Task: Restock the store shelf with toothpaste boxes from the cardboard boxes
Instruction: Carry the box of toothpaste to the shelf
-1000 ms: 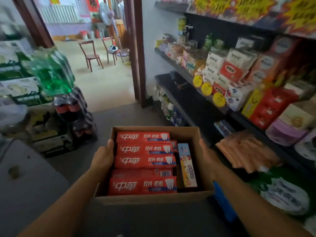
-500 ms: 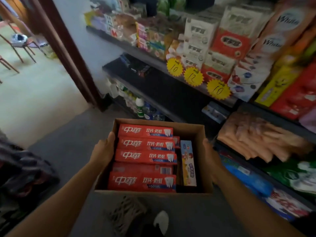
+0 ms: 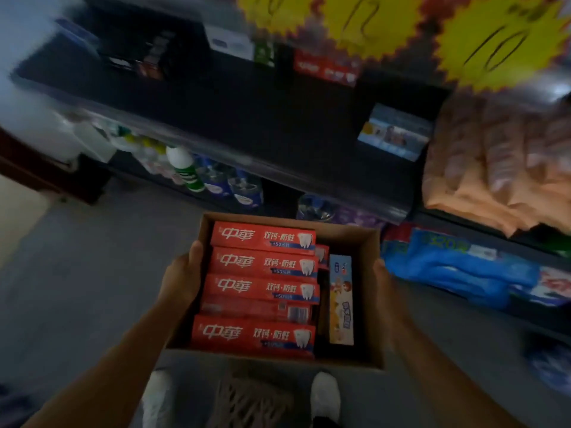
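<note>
I carry an open cardboard box (image 3: 367,304) in front of me, low above the floor. My left hand (image 3: 180,278) grips its left wall, thumb over the rim. On the opposite wall my right hand (image 3: 383,281) holds the outside; its fingers are hidden behind the cardboard. Inside lie several red toothpaste boxes (image 3: 262,262) stacked flat, plus one pale children's toothpaste box (image 3: 340,299) standing lengthwise on the right. The dark store shelf (image 3: 247,118) is straight ahead, with a wide bare stretch.
A blue-and-white box (image 3: 394,134) lies on the shelf at the right, orange packs (image 3: 500,168) beside it. Yellow price tags (image 3: 500,38) hang above. Bottles (image 3: 188,171) fill the lower shelf; blue packs (image 3: 457,267) lie at the right. My white shoes (image 3: 324,393) stand on grey floor.
The view has swung down and closer to the shelf; the doorway and chairs have left the frame. Both hands keep the same hold on the cardboard box.
</note>
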`<state>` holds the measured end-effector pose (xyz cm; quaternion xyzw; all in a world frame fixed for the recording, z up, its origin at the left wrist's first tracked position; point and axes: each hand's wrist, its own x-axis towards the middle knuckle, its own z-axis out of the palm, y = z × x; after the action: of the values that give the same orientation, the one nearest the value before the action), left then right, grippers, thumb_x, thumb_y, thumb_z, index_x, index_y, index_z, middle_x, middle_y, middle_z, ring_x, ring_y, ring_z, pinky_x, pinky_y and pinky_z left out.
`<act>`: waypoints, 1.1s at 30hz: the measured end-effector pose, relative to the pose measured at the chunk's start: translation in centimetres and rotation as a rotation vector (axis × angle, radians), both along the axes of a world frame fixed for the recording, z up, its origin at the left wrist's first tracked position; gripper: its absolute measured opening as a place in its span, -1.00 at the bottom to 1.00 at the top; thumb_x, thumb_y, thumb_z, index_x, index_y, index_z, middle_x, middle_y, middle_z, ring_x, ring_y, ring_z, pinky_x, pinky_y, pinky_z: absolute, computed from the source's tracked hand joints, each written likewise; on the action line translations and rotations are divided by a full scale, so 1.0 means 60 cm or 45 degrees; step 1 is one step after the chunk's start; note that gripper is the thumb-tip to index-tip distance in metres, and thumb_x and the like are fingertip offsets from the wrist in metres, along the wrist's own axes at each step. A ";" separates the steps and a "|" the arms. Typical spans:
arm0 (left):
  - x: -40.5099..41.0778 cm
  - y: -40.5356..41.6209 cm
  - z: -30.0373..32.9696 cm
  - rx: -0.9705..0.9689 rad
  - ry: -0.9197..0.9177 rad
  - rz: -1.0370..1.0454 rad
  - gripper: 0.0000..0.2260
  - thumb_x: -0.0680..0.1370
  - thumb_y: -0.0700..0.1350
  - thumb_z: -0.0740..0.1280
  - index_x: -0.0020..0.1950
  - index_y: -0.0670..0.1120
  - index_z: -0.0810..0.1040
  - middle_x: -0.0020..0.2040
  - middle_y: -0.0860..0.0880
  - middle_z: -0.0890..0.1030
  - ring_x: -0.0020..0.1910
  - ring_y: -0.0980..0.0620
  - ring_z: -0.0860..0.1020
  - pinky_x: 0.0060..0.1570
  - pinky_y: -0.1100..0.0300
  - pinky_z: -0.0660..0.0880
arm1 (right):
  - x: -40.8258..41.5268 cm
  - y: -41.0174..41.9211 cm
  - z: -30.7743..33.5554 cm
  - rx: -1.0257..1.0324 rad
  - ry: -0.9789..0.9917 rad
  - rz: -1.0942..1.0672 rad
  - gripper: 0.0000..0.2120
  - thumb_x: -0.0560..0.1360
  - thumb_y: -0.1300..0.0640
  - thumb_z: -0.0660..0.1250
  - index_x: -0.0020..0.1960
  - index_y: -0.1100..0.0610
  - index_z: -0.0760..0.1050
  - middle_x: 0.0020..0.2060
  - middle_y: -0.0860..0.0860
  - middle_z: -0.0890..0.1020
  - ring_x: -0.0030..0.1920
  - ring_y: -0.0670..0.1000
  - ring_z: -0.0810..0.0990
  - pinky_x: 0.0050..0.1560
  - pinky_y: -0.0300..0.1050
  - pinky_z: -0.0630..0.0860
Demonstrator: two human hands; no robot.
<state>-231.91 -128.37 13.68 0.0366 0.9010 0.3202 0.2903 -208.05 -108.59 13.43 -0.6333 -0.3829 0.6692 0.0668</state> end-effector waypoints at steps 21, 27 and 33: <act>-0.211 0.051 -0.752 0.111 -0.079 -0.470 -0.41 0.58 0.32 -0.04 -0.10 -0.08 0.59 -0.08 -0.20 0.65 -0.07 -0.19 0.62 0.07 -0.17 0.53 | -0.136 -0.084 -0.697 0.071 -0.194 -0.295 -0.61 0.65 -0.15 -0.06 -0.14 -0.04 0.44 -0.25 -0.02 0.54 -0.26 -0.03 0.52 -0.33 -0.13 0.35; -0.206 0.119 -0.780 0.172 0.025 -0.516 -0.49 0.65 0.16 -0.06 -0.18 -0.09 0.53 -0.26 -0.05 0.56 -0.27 0.04 0.52 -0.25 0.19 0.37 | -0.137 -0.015 -0.728 0.145 -0.161 -0.301 -0.64 0.64 -0.16 -0.05 -0.10 -0.07 0.45 -0.16 0.00 0.58 -0.21 -0.01 0.55 -0.31 -0.10 0.39; -0.198 0.137 -0.792 0.093 0.136 -0.495 -0.51 0.66 0.12 -0.07 -0.15 -0.14 0.50 -0.21 -0.11 0.53 -0.19 -0.08 0.50 -0.13 0.12 0.35 | -0.126 0.003 -0.761 0.115 -0.082 -0.296 -0.60 0.62 -0.21 -0.03 -0.03 -0.07 0.53 -0.10 0.02 0.65 -0.09 0.06 0.63 -0.19 -0.02 0.50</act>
<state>-243.76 -120.16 -33.82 0.2374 0.8789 0.2881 0.2969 -215.63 -108.40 -32.21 -0.6910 -0.3386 0.6183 0.1600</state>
